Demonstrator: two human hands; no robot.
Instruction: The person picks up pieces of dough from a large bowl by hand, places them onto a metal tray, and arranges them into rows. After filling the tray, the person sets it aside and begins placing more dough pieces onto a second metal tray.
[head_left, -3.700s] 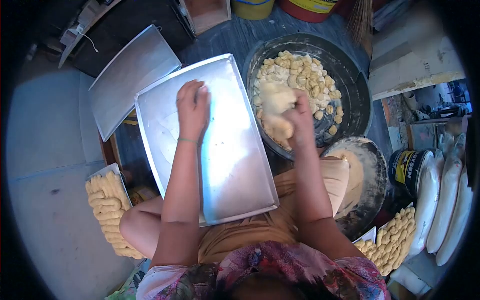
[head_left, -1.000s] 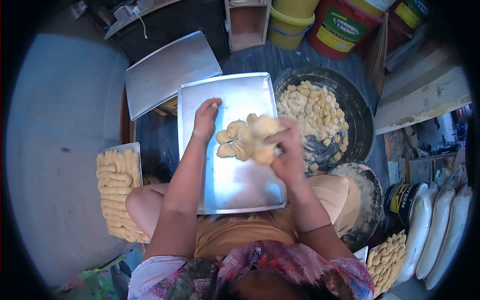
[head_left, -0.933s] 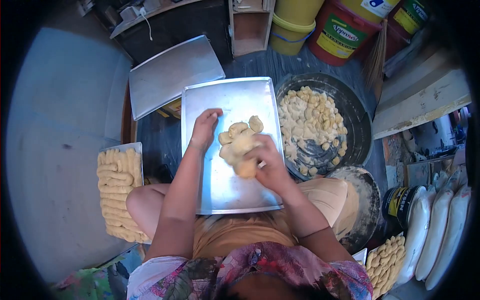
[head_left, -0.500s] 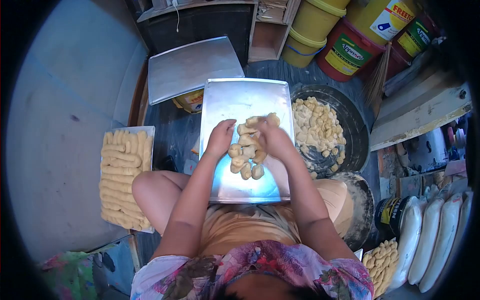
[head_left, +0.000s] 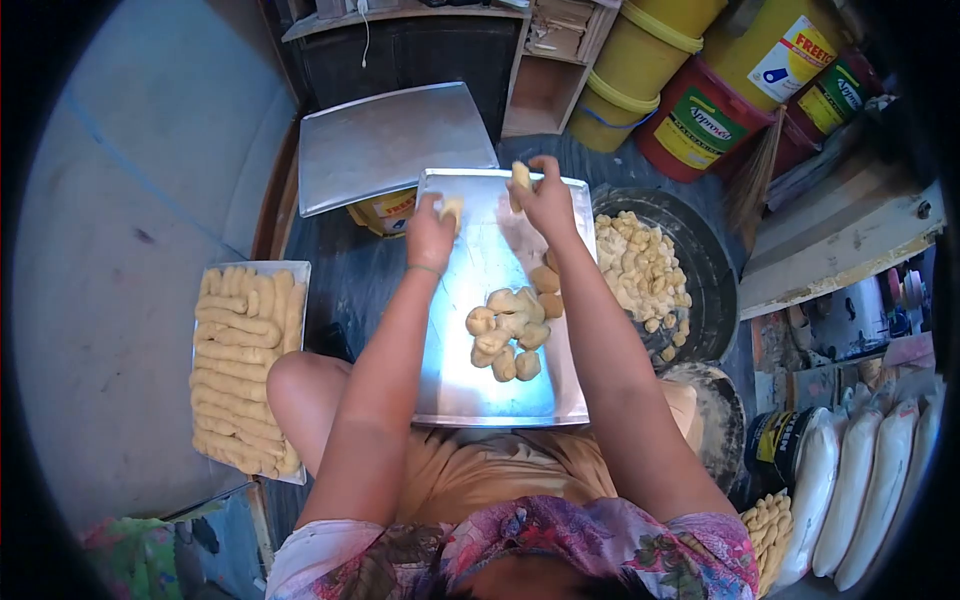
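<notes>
A shiny metal tray (head_left: pixel 470 390) lies across my lap, with a cluster of dough pieces (head_left: pixel 510 325) on its middle. Near the tray's far left corner, my left hand (head_left: pixel 430 238) is closed on a piece of dough (head_left: pixel 453 212). At the far right edge, my right hand (head_left: pixel 548 200) grips another piece of dough (head_left: pixel 521 185) between thumb and fingers. My right forearm partly covers a few pieces at the cluster's right side.
Right of the tray stands a round dark pan (head_left: pixel 705 260) holding many floured dough pieces (head_left: pixel 640 270). On the left, a tray (head_left: pixel 302 275) carries rows of dough ropes (head_left: pixel 235 375). An upturned tray (head_left: pixel 395 140) rests on a tub (head_left: pixel 385 213). Buckets (head_left: pixel 700 120) stand at the back right.
Both hands have moved from the dough cluster toward the tray's far edge, each now carrying a piece of dough. The remaining pieces sit closer together; the view has shifted slightly.
</notes>
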